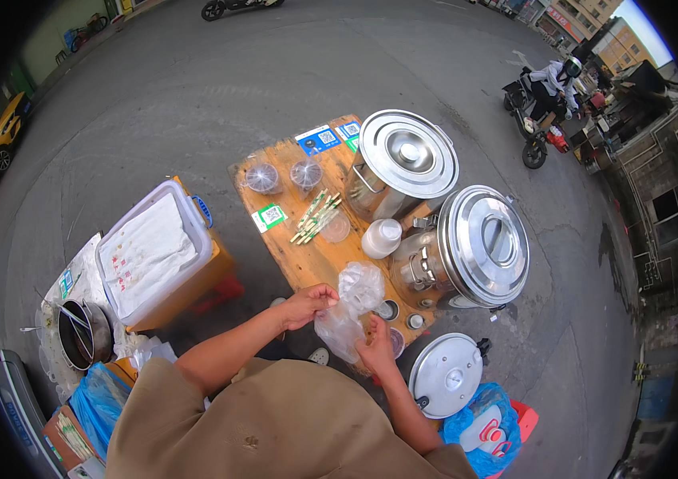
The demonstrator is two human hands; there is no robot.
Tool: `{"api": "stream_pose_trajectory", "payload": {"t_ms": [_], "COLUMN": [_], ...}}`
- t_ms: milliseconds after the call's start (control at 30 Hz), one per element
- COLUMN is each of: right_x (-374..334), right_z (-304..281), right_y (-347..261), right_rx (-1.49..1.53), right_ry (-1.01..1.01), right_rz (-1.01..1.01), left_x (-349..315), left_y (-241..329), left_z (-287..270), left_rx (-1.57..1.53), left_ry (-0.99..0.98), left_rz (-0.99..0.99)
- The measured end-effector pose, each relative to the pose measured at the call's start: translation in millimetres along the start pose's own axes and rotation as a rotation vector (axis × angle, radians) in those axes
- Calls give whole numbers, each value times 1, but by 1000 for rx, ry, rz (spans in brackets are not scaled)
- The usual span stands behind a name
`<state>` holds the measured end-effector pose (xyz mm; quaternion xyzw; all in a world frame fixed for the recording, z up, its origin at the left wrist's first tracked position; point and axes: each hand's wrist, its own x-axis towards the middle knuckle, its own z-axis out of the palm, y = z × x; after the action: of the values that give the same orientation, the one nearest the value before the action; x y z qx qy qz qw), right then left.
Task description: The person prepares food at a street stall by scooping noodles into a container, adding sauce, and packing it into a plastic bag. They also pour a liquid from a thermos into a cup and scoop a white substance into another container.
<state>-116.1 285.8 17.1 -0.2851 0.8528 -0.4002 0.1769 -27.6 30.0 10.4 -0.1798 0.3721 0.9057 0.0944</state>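
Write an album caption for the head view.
Left hand and right hand hold a clear plastic bag at a wooden roadside table bearing two lidded metal pots.

Crumpled, translucent plastic bag [342, 322] between both hands [312, 306] [376, 348]

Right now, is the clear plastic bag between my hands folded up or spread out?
Spread out, though crumpled: the plastic bag reaches from your left hand to right hand. I cannot tell whether its mouth is open.
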Motion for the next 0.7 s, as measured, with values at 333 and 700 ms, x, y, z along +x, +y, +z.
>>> {"api": "stream_pose_trajectory", "payload": {"t_ms": [333,700], "right_x": [23,-12], "right_z": [21,19], "right_y": [-16,18], "right_rx": [382,1869], "right_ry": [-170,-285], "right_rz": [220,594], "left_x": [-5,-36], "left_y": [28,-6], "left_z": [14,-48], "left_rx": [1495,-429], "left_ry": [152,15], "left_rz": [306,-274]}}
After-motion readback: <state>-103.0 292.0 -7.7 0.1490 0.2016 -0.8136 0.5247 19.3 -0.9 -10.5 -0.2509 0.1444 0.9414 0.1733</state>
